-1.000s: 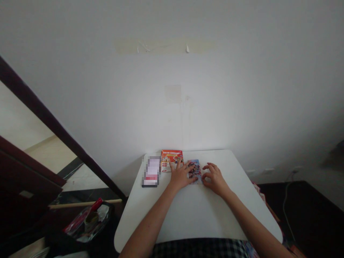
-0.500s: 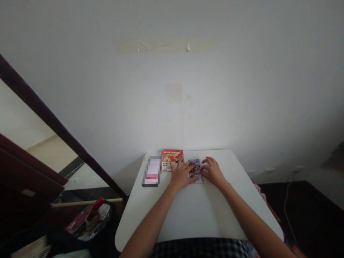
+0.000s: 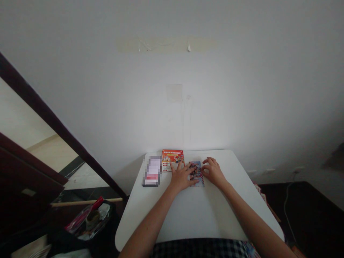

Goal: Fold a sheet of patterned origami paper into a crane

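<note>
I watched from my remote seat and went from left to right over the white table with rounded corners (image 3: 199, 215). First, at nine o'clock from the card, there lay a dark-edged rectangular phone with a pale, blurred screen (image 3: 152, 172); it was apart from both hands. At ten o'clock there was a flat, red-and-white printed packet (image 3: 172, 156), of which the material I could not tell.

Then came the left hand (image 3: 180, 178), palm down. I judged that its work was to steady, so light and even pressure was best, with the thumb and index finger kept off the right edge. Its fingers were spread wide: thumb and index lay over the card, while the others reached toward eleven o'clock, over the packet's lower edge.

Next was the thin rectangular card with a glossy blue-and-red picture (image 3: 199, 175), flat on the table between the two hands, partly covered by the left one.

Last, at three o'clock of the card, was the right hand (image 3: 213, 173). For this edge, in my opinion, a gentle pinch with fingertips suited better than force, because the corner could bend. Its thumb and index were narrow, almost meeting at the card's right edge; the other fingers were loosely raised. Whether they held the edge or only touched it, I could not tell.
</note>
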The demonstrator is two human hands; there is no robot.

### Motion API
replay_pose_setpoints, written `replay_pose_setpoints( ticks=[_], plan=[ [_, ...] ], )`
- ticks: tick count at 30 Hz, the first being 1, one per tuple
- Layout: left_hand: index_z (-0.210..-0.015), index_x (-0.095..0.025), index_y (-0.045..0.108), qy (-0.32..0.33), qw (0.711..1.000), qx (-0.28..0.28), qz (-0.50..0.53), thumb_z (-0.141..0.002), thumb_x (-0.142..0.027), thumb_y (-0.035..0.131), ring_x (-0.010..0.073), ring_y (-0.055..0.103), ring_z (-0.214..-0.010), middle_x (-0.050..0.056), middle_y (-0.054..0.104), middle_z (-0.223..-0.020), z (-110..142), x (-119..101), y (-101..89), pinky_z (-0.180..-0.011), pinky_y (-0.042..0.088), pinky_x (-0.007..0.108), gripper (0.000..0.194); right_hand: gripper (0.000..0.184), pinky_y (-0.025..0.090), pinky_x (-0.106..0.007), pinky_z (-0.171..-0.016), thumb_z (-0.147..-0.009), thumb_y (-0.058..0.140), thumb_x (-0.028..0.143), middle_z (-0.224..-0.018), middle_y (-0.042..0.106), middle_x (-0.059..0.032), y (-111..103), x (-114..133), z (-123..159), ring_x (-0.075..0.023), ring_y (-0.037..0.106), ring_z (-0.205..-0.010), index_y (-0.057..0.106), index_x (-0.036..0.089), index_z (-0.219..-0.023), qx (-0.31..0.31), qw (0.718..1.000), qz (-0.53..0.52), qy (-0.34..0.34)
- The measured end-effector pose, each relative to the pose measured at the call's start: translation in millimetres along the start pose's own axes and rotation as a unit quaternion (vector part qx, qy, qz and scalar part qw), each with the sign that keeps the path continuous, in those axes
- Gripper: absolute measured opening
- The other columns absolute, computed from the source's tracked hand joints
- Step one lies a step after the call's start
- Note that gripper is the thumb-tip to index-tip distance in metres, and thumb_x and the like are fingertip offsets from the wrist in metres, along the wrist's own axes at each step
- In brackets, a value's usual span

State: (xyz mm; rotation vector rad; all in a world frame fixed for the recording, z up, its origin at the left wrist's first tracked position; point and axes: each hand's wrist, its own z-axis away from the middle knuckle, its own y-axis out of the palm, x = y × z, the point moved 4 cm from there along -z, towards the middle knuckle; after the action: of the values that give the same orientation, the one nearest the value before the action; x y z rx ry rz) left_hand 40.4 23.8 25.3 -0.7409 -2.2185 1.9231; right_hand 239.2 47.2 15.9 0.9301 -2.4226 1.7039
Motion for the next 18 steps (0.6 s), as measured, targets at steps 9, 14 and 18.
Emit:
replay_pose_setpoints(
  ticks=[9,14,18],
  plan=[
    [-0.137,-0.052,0.050,-0.004,1.000,0.004,0.014,-0.077,-0.081,0.049,0.0424,0.019,-0.147,-0.008,0.043,-0.155,1,1,1.0,-0.110,-0.016,0.075,0.066,0.010,0.040,-0.051,-0.106,-0.084,0.066,0.026,-0.116,0.063,-0.0077,2,-2,-10,-0.0301,0.041,-0.130,0.076,0.027,-0.085,-0.012,1.000,0.005,0.012],
    [-0.139,-0.053,0.048,-0.005,1.000,0.010,-0.006,-0.078,-0.080,0.049,0.0435,0.019,-0.147,-0.009,0.041,-0.156,2,0,0.1,-0.111,-0.011,0.078,0.066,0.010,0.044,-0.046,-0.101,-0.084,0.065,0.027,-0.114,0.062,-0.0079,3,-6,-24,-0.0281,0.045,-0.122,0.075,0.027,-0.082,-0.024,0.999,0.003,0.021],
    [-0.139,-0.055,0.046,0.000,1.000,0.010,-0.009,-0.079,-0.079,0.048,0.0422,0.020,-0.147,-0.010,0.040,-0.156,2,1,1.5,-0.112,-0.007,0.078,0.065,0.011,0.045,-0.042,-0.099,-0.084,0.065,0.025,-0.110,0.063,-0.0086,4,-10,-33,-0.0273,0.047,-0.118,0.075,0.026,-0.079,-0.033,0.999,0.000,0.025]
  ],
)
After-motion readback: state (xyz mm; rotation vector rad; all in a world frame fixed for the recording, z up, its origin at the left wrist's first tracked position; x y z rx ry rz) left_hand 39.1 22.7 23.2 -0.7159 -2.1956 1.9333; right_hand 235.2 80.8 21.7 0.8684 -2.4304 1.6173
